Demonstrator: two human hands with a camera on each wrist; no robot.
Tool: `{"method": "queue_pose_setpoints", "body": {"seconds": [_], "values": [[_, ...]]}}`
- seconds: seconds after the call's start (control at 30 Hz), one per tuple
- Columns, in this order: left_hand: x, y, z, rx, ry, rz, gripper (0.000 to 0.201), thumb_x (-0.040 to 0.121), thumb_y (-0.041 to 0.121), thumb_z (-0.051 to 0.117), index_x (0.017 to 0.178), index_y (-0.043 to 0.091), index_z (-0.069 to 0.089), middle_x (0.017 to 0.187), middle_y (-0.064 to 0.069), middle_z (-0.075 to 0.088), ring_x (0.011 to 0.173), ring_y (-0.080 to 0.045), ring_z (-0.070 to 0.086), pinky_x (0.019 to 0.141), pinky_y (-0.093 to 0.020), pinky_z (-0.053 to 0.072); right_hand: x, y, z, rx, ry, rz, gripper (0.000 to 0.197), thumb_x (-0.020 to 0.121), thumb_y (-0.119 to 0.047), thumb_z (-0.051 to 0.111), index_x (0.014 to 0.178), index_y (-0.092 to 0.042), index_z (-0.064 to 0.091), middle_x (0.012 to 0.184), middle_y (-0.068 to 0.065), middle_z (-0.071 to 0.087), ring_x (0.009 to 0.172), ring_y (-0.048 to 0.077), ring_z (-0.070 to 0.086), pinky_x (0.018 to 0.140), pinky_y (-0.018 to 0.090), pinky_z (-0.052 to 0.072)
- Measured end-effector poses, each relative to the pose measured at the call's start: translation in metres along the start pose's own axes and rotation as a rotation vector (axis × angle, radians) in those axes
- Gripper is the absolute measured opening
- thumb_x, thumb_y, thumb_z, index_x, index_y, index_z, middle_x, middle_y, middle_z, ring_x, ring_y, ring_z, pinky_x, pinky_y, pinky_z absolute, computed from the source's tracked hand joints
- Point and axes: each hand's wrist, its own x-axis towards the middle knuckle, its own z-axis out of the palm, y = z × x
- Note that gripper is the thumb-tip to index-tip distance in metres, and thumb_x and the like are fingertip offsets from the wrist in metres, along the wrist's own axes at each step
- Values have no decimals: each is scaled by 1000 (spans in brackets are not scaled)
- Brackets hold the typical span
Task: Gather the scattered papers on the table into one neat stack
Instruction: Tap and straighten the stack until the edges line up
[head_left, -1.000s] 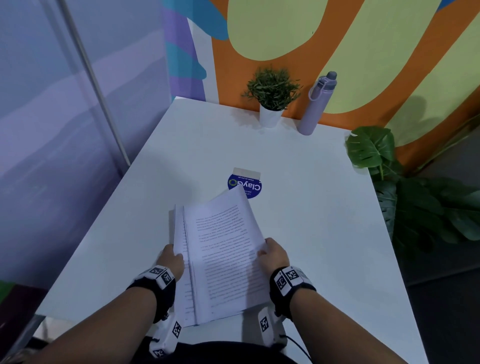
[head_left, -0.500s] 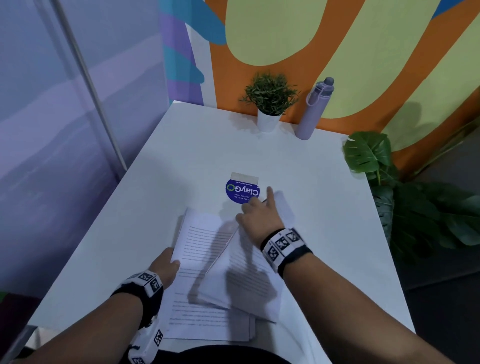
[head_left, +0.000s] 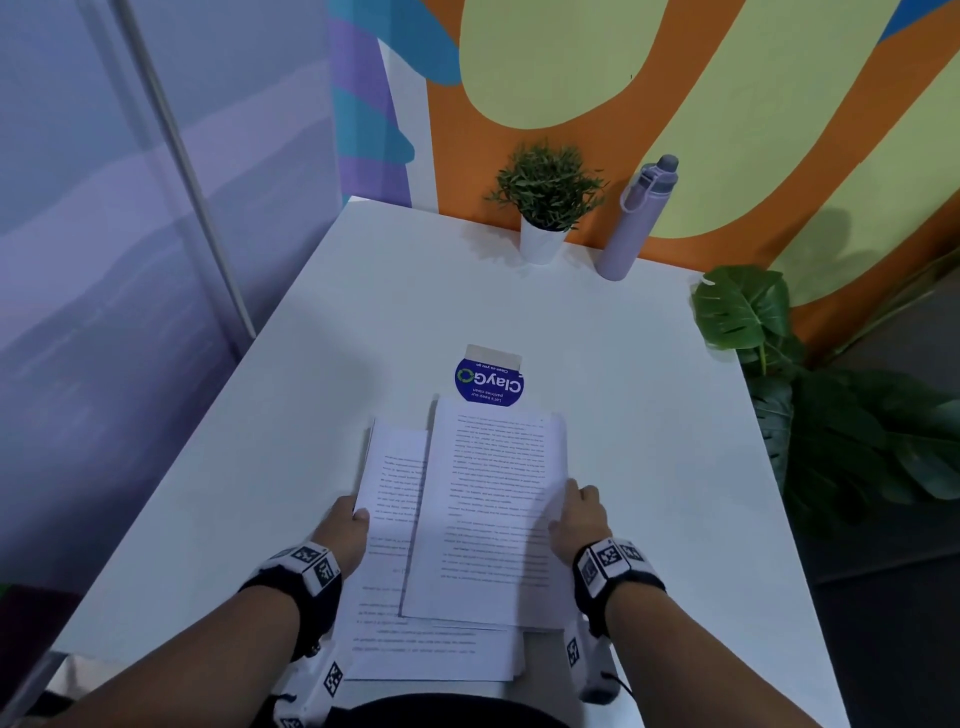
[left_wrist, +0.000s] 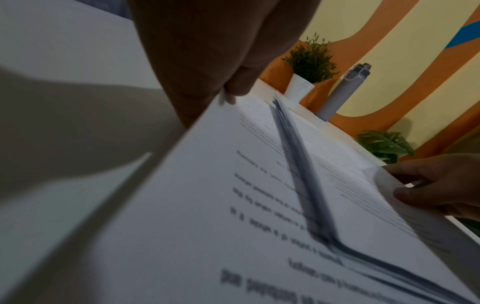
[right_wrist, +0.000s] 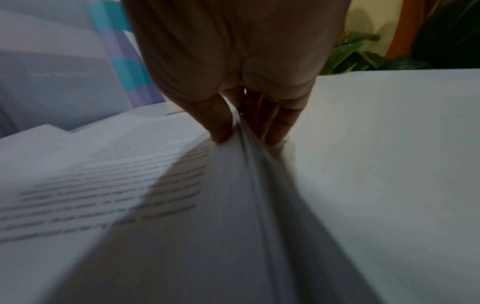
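Printed white papers lie in two overlapping bundles at the near middle of the white table (head_left: 322, 395). The upper bundle (head_left: 493, 509) sits over the right part of the lower bundle (head_left: 395, 587) and reaches farther back. My right hand (head_left: 574, 512) pinches the upper bundle's right edge, thumb on top and fingers beneath (right_wrist: 249, 133). My left hand (head_left: 345, 527) grips the lower bundle's left edge, with its thumb on the top sheet (left_wrist: 231, 96). In the left wrist view the upper bundle's left edge (left_wrist: 298, 164) stands lifted off the lower sheets.
A round blue sticker (head_left: 489, 384) lies on the table just beyond the papers. A small potted plant (head_left: 545, 202) and a lilac bottle (head_left: 636, 218) stand at the far edge by the wall. Large leafy plants (head_left: 831, 415) fill the floor to the right.
My right hand has pulled back from beside the sticker to the upper bundle's right edge. That bundle, earlier skewed, now lies nearly parallel to the lower one. My left hand stayed at the left edge.
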Motion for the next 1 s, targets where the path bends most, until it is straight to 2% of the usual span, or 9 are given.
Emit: {"method": "queue_pose_setpoints", "body": {"seconds": [0.13, 0.2, 0.37, 0.47, 0.53, 0.63, 0.7, 0.87, 1.0], "values": [[-8, 8, 9, -93, 28, 38, 49, 99, 36, 29, 137, 6, 36, 140, -16, 43, 122, -28, 45, 105, -35, 32, -5, -12, 21, 19, -47, -89, 72, 88, -5, 51, 148, -6, 12, 145, 14, 23, 122, 31, 48, 100, 34, 45], [-11, 9, 11, -144, 12, 58, 50, 96, 39, 38, 136, 8, 38, 136, -14, 48, 122, -30, 48, 103, -36, 37, -9, -20, 30, -19, -73, -152, 74, 88, -5, 50, 150, -7, 10, 146, 14, 21, 125, 30, 44, 103, 32, 42], [-21, 17, 7, -171, 23, 120, 43, 94, 13, 46, 136, 8, 38, 128, -14, 54, 111, -27, 53, 94, -33, 40, -9, -24, 31, -41, -26, -218, 57, 91, -22, 51, 141, -5, 30, 136, 17, 34, 120, 32, 45, 97, 31, 43], [-29, 29, -5, -245, 26, 214, 41, 95, 16, 46, 135, 18, 40, 120, -2, 57, 111, -22, 53, 92, -32, 40, -6, -25, 3, 360, -77, -147, 65, 88, -27, 58, 139, -1, 28, 138, 9, 38, 126, 31, 45, 98, 32, 42], [-35, 44, -15, -303, 16, 308, 39, 95, 16, 47, 133, 24, 41, 119, 3, 57, 112, -20, 54, 95, -35, 41, -9, -32, -22, 743, -119, -139, 76, 86, -24, 61, 147, -14, 17, 139, 4, 42, 128, 27, 47, 104, 37, 43], [-43, 70, -29, -349, 30, 435, 32, 93, 14, 48, 112, 41, 47, 113, 9, 60, 108, -17, 57, 96, -38, 44, -19, -50, -56, 1049, 43, -231, 47, 89, -14, 55, 130, -24, 36, 123, 1, 59, 114, 25, 59, 99, 46, 49], [-48, 85, -36, -398, 51, 482, 37, 94, 12, 48, 98, 48, 47, 104, 16, 60, 98, -11, 59, 87, -32, 44, -29, -62, -73, 1189, 162, -316, 33, 90, -6, 51, 115, -28, 47, 111, -3, 64, 104, 18, 62, 92, 40, 52], [-56, 94, -38, -422, 98, 473, 40, 94, 11, 47, 131, 25, 43, 112, -1, 58, 103, -22, 53, 86, -31, 38, -44, -70, -78, 1264, 269, -409, 29, 93, 0, 47, 103, -27, 50, 100, -2, 62, 93, 13, 58, 86, 31, 49], [-56, 88, -36, -445, 87, 446, 35, 92, 16, 53, 123, 32, 47, 112, 1, 61, 109, -25, 55, 89, -34, 41, -48, -68, -73, 1269, 257, -419, 29, 83, -11, 55, 104, -30, 49, 98, -1, 60, 92, 15, 56, 85, 36, 45]]}}
